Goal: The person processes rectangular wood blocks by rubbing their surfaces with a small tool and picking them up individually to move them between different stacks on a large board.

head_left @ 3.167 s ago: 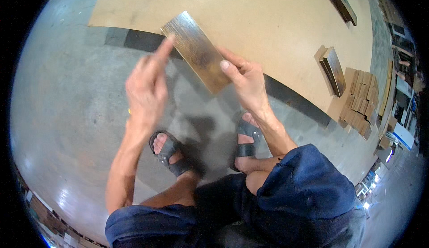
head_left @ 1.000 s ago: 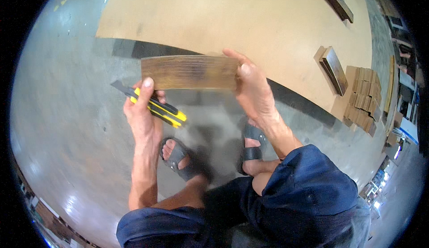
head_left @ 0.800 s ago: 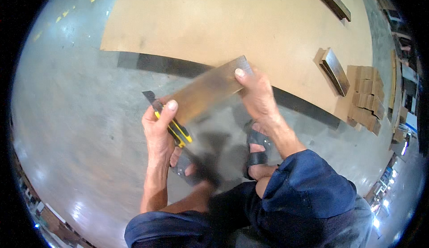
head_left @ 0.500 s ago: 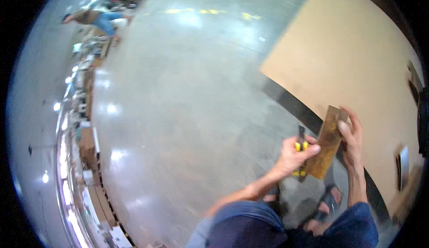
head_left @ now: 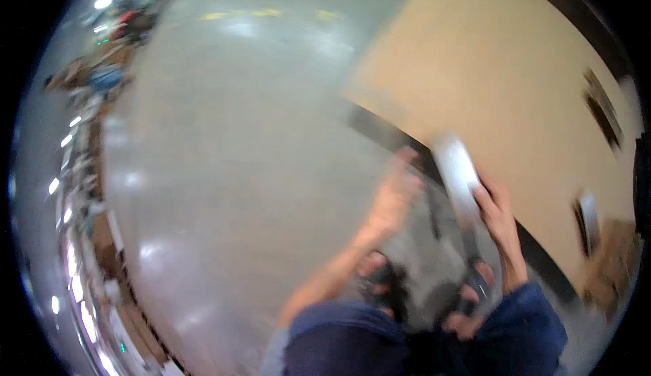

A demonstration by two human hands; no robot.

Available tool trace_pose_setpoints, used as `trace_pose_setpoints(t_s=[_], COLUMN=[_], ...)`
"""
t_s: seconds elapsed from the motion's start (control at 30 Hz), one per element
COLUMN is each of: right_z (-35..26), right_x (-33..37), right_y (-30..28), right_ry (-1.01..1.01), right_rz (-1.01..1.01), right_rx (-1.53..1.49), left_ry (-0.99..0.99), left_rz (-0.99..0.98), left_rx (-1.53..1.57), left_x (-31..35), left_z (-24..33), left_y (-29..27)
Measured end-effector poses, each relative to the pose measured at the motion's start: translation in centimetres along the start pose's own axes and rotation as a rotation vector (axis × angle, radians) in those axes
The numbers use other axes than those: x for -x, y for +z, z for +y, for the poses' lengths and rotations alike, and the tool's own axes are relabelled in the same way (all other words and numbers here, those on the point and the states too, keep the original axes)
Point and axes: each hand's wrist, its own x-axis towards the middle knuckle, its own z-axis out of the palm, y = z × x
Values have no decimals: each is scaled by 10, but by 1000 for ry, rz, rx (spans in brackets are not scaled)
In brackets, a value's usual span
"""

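Note:
My right hand (head_left: 498,210) grips a flat rectangular piece of board (head_left: 458,176) by its right side, thumb on the upper face. Glare turns that face whitish. To its left, apart from the board, is my left hand (head_left: 395,198), smeared by motion. A finger of it seems stretched toward the table's dark edge. A thin dark streak (head_left: 434,214) shows between the hands, too blurred to name. No yellow and black cutter can be made out now.
A large tan-topped table (head_left: 488,71) with a dark edge stands to the right. On it lie dark strips (head_left: 602,108), a small shiny-faced block (head_left: 587,223) and a brown cardboard box (head_left: 610,267). Cluttered shelving lines the far left, beside a person (head_left: 102,77). My sandalled feet are below.
My left hand has moved away from the board to the left; the cutter it held no longer shows clearly. The board has tilted the other way, its brown face now glaring white. The view has shifted.

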Motion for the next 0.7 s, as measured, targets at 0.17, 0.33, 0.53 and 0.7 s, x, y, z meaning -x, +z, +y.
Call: trace_pose_setpoints(t_s=[0.17,0.33,0.53,0.7], right_z=[-57,-32,-23,-18], right_x=[-65,-102,-97,-93], right_y=[10,-12,8,13], right_ry=[-213,-449,-632,-572], right_rz=[67,179,292,239], right_rx=[441,649,735,710], left_ry=[229,314,334,410], left_rz=[132,207,246,279], left_rx=[-232,-328,-421,-542], left_x=[-17,-42,-56,-71], left_z=[41,30,34,31], left_y=[-69,-31,-41,-46])
